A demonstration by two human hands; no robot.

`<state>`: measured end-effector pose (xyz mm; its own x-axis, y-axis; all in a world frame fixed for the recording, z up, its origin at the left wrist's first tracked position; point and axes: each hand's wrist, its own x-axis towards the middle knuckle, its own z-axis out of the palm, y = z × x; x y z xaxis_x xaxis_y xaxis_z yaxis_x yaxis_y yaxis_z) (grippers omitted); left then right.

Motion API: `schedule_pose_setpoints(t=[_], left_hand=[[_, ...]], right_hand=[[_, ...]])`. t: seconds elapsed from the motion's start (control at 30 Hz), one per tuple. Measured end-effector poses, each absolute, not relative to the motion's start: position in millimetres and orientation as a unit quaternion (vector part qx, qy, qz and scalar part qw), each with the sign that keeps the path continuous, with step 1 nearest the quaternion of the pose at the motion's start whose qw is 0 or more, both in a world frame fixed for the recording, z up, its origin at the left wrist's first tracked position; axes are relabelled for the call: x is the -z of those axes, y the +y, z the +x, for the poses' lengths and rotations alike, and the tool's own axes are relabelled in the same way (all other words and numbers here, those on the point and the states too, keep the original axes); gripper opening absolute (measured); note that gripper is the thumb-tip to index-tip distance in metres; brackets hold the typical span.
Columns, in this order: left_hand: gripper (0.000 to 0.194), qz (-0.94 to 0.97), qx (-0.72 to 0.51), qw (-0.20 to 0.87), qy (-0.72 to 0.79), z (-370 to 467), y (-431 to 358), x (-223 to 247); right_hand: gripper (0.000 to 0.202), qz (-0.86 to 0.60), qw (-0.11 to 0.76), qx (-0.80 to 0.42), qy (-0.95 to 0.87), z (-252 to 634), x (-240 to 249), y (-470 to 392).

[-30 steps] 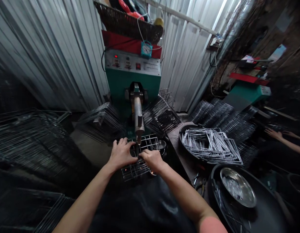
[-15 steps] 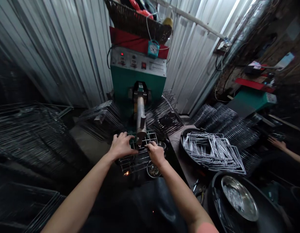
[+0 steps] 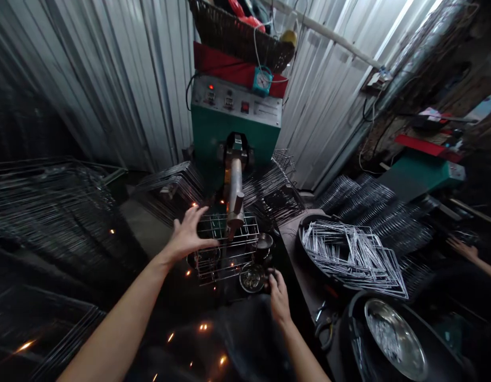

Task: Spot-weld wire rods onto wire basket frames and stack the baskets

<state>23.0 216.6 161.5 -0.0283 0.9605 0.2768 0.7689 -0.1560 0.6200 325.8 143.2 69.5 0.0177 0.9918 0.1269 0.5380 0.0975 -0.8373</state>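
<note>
Left hand: the left hand (image 3: 189,236) is spread wide, fingers fanned and grip released, palm laid against the left end of the wire basket (image 3: 225,248); it closes on nothing.
Right hand: the right hand (image 3: 278,297) sits low and near the body, fingers curled loosely at the edge of the small steel bowl (image 3: 251,277); whether the grip pinches anything cannot be told from this angle.
Wire basket: a rectangular grid of bright wire, lying under the tip of the welder arm (image 3: 235,197), which comes down onto its upper wires.
Sparks: orange sparks (image 3: 201,327) are scattered around the basket and over the dark lap below.
Machine: the green welding machine (image 3: 234,130) stands behind the basket, with a grey control panel and a small blue clock (image 3: 262,81) on top.
Bowls: a second small metal cup (image 3: 264,242) stands just right of the basket, above the steel bowl.
Right side: a dark round tray (image 3: 305,249) holds a heap of bent wire frames (image 3: 354,254); nearer, a steel dish (image 3: 394,331) lies in another dark tray.
Stacks: piles of finished wire racks (image 3: 50,201) fill the left.
Other person: another person's hand (image 3: 462,249) shows at the far right edge.
</note>
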Motion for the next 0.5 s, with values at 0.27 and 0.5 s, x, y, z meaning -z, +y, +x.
schedule_pose_setpoints(t=[0.27, 0.5], left_hand=[[0.110, 0.446, -0.569, 0.454, 0.521, 25.0, 202.2, -88.2], [0.100, 0.448, -0.578, 0.463, 0.501, 24.1, 211.4, -94.3]], right_hand=[[0.028, -0.521, 0.588, -0.599, -0.154, 371.9, -29.4, 127.4], [0.040, -0.525, 0.578, -0.600, -0.174, 382.9, -44.7, 105.3]])
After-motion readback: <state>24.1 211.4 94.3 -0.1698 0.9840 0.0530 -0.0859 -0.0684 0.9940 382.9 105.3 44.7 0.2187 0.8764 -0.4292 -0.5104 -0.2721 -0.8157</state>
